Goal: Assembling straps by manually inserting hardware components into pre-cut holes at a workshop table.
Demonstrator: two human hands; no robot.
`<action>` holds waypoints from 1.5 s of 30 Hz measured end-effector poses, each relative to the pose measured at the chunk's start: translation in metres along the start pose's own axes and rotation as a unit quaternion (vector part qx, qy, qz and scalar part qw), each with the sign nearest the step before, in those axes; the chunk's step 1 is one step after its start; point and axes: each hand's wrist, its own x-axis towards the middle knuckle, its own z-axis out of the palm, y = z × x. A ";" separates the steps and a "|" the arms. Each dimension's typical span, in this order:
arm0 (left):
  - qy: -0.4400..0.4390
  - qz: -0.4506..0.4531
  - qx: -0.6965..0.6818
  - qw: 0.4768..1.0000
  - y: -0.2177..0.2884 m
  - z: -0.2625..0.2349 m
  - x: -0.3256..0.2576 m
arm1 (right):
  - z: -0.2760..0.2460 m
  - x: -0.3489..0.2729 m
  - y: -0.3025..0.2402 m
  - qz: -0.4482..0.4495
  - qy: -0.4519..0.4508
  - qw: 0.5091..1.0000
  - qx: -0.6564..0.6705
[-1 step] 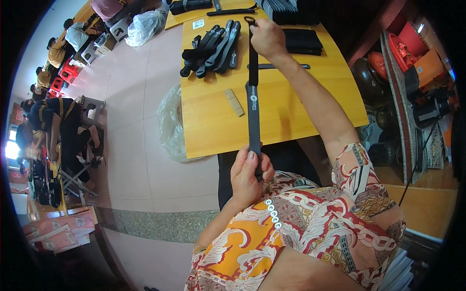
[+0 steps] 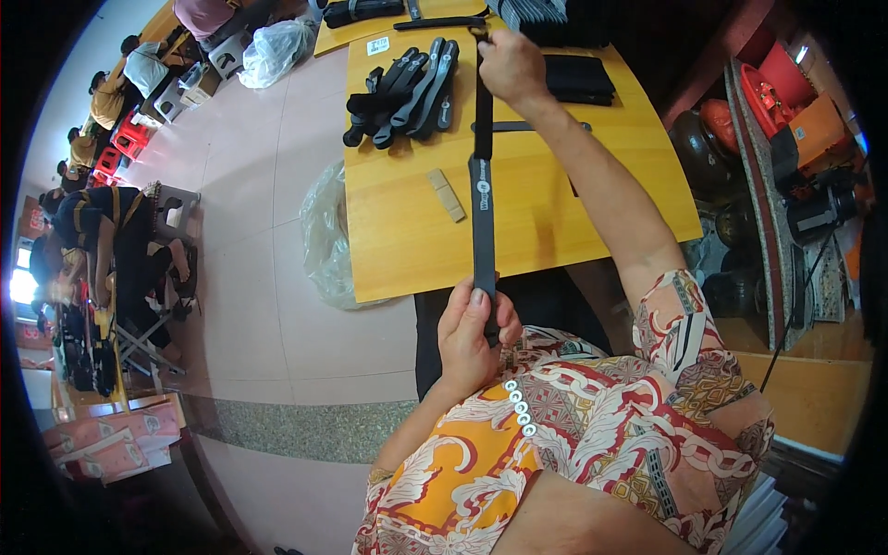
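A long strap [image 2: 483, 185], grey on its lower part and black above, is stretched upright between my hands. My left hand [image 2: 472, 333] is closed round its lower grey end, thumb on top, close to my body. At the far end, my right hand [image 2: 513, 69] is closed on the black part, with a small dark loop [image 2: 478, 30] showing beside the fingers. Left of the strap, a pile of grey and black straps [image 2: 407, 92] lies on the yellow table [image 2: 398, 259]. Another thin dark strap [image 2: 555, 127] lies flat beneath my right forearm.
A small tan block [image 2: 446, 195] lies on the table. Folded black cloth [image 2: 578, 80] and a striped grey stack [image 2: 532, 18] sit at the far right. A clear plastic bag [image 2: 326, 240] hangs by the left edge. Other people [image 2: 102, 222] sit further left.
My right hand has shifted slightly away from me, and the loop at the strap's far end has tilted. My left hand keeps its place.
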 end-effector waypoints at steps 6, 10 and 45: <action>-0.011 -0.017 -0.024 1.000 0.003 -0.006 -0.001 | -0.027 0.052 0.068 0.028 0.126 0.986 -0.106; 0.078 -0.022 -0.010 0.997 0.003 -0.032 -0.005 | -0.120 0.067 0.096 0.039 0.180 0.957 -0.224; 0.062 -0.045 -0.222 0.972 0.029 -0.034 0.034 | -0.037 -0.083 0.072 -0.090 -0.246 0.960 -0.104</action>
